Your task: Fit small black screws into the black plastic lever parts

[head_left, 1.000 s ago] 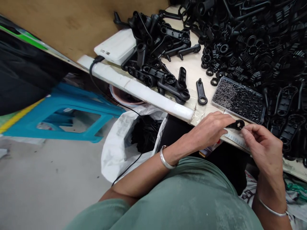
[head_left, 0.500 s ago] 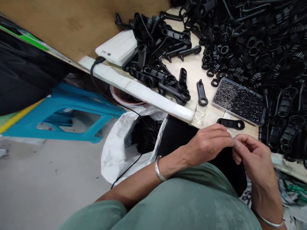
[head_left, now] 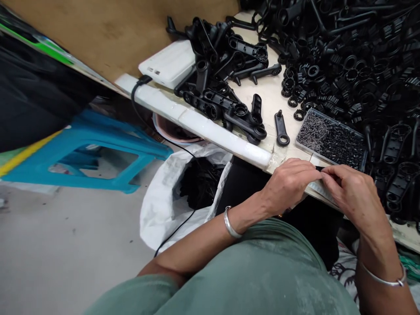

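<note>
My left hand [head_left: 287, 183] and right hand [head_left: 352, 194] together at the table edge [head_left: 210, 127], lower right of frame, fingertips pinched over a mostly hidden black part [head_left: 320, 168], screw tray [head_left: 331, 140] just above, black levers [head_left: 229, 83] piled upper centre, white sack [head_left: 164, 205] below.

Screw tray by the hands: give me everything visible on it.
The screw tray is a shallow rectangular box of clear plastic, open-topped, filled with small dark screws. It lies flat and askew on the worktable, near its front edge. Black plastic parts crowd its far and right sides. The left hand and right hand meet just in front of it; contact cannot be told.
</note>
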`<state>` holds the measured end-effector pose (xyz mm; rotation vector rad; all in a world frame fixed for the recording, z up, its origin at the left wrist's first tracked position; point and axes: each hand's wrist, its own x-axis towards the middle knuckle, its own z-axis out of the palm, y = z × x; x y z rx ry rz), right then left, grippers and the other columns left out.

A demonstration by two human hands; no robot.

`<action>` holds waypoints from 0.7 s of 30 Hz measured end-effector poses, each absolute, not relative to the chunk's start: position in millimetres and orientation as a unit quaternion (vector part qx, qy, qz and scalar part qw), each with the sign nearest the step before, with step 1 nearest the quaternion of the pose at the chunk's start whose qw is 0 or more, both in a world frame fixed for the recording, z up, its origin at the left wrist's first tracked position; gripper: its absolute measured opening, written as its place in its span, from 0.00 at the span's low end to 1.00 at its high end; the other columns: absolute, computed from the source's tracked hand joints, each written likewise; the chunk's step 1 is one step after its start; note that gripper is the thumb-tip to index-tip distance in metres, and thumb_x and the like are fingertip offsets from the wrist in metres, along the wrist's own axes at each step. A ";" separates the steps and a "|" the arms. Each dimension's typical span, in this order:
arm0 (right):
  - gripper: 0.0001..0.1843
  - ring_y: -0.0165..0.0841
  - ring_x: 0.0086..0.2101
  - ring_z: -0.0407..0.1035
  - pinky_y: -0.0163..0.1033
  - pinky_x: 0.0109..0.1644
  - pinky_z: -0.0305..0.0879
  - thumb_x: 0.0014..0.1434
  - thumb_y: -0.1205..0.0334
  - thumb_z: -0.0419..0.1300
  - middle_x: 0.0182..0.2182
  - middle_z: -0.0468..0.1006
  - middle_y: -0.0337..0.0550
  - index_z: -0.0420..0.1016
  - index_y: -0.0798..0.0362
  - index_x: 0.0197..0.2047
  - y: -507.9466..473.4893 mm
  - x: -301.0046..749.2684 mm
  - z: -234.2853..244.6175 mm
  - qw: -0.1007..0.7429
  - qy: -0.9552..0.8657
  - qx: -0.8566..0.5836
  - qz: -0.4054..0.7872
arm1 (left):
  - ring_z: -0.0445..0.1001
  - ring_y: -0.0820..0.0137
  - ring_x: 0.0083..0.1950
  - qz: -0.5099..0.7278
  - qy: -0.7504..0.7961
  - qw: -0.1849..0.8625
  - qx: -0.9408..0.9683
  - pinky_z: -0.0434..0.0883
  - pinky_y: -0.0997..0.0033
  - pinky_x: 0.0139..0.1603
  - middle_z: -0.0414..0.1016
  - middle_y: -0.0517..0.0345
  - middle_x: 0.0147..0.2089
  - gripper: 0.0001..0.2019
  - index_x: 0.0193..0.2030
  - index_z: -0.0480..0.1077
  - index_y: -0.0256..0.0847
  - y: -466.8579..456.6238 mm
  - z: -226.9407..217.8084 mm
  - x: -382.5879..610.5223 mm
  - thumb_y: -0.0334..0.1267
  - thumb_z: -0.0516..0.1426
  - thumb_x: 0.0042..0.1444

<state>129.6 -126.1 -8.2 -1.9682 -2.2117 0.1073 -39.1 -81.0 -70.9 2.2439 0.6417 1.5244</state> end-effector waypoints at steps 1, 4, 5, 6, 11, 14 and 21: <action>0.14 0.39 0.33 0.75 0.41 0.34 0.61 0.66 0.57 0.53 0.34 0.81 0.45 0.78 0.51 0.36 -123.4 129.6 -6.2 0.066 -0.743 -0.665 0.038 | 0.81 0.72 0.42 0.540 0.227 0.177 0.791 0.76 0.71 0.49 0.82 0.55 0.38 0.12 0.39 0.73 0.37 -81.1 -71.8 -39.0 0.27 0.49 0.68; 0.11 0.37 0.28 0.72 0.39 0.29 0.53 0.61 0.59 0.56 0.28 0.80 0.42 0.78 0.49 0.31 -112.3 130.9 1.6 -0.008 -0.738 -0.673 0.052 | 0.81 0.72 0.44 0.539 0.229 0.181 0.790 0.76 0.71 0.49 0.83 0.55 0.39 0.10 0.41 0.73 0.37 -82.1 -72.9 -40.3 0.25 0.51 0.67; 0.10 0.36 0.27 0.71 0.38 0.28 0.51 0.60 0.60 0.57 0.26 0.79 0.41 0.78 0.49 0.30 -108.5 131.7 4.0 -0.028 -0.736 -0.673 0.058 | 0.81 0.72 0.44 0.537 0.231 0.182 0.791 0.76 0.70 0.49 0.83 0.55 0.39 0.10 0.41 0.73 0.37 -82.4 -72.8 -40.8 0.25 0.51 0.67; 0.09 0.35 0.25 0.69 0.38 0.27 0.50 0.58 0.60 0.58 0.24 0.77 0.40 0.78 0.49 0.29 -105.0 132.6 6.2 -0.042 -0.736 -0.672 0.066 | 0.81 0.72 0.44 0.535 0.232 0.182 0.792 0.76 0.70 0.50 0.83 0.55 0.39 0.10 0.41 0.73 0.37 -82.5 -72.7 -41.1 0.25 0.51 0.67; 0.08 0.31 0.23 0.65 0.36 0.29 0.52 0.56 0.60 0.57 0.21 0.74 0.37 0.77 0.49 0.29 -100.0 137.9 7.9 -0.029 -0.744 -0.656 0.119 | 0.81 0.72 0.45 0.528 0.233 0.187 0.795 0.76 0.71 0.51 0.83 0.56 0.39 0.10 0.40 0.73 0.37 -82.0 -73.3 -40.9 0.25 0.51 0.66; 0.09 0.31 0.24 0.66 0.36 0.30 0.53 0.57 0.59 0.57 0.23 0.75 0.37 0.76 0.50 0.29 -103.9 139.9 3.4 0.023 -0.741 -0.656 0.138 | 0.81 0.72 0.45 0.531 0.230 0.187 0.794 0.76 0.71 0.51 0.83 0.55 0.39 0.10 0.40 0.73 0.37 -81.7 -74.3 -40.6 0.25 0.51 0.66; 0.11 0.29 0.22 0.65 0.36 0.30 0.58 0.59 0.56 0.58 0.21 0.75 0.37 0.77 0.51 0.29 -121.0 148.6 -1.8 0.162 -0.705 -0.674 0.151 | 0.81 0.71 0.45 0.528 0.234 0.180 0.797 0.76 0.70 0.50 0.82 0.55 0.38 0.09 0.39 0.73 0.36 -82.0 -73.4 -39.9 0.25 0.52 0.66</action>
